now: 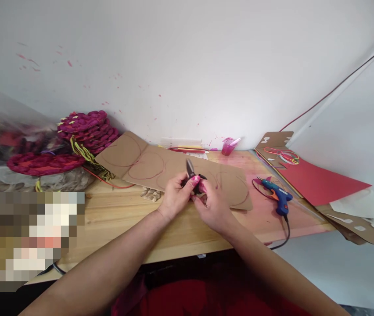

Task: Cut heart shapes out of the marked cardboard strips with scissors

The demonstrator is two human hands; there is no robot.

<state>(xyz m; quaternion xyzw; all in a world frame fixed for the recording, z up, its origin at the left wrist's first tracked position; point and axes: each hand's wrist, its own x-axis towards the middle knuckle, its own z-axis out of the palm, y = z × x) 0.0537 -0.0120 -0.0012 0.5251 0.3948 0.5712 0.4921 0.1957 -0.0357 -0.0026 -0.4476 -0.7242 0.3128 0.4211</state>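
Note:
A pair of dark-handled scissors [190,167] is between my two hands, blades pointing up and away from me. My left hand [176,195] is closed around the handles, its thumb, stained pink at the tip, lying on top. The fingers of my right hand [213,208] are bent and pinch the handles from the other side. Much of the handles is hidden by my fingers. Under and beyond my hands lies a long sheet of brown cardboard [145,172] with several circles drawn on it in reddish line.
At right lie a blue glue gun [282,202] with a cord and red sheets [325,182]. A pink-stained cup [228,147] stands by the wall. Magenta braided rounds [88,127] are stacked at left, with another braided round [45,164] nearer. The wooden table's front edge [160,260] is close to me.

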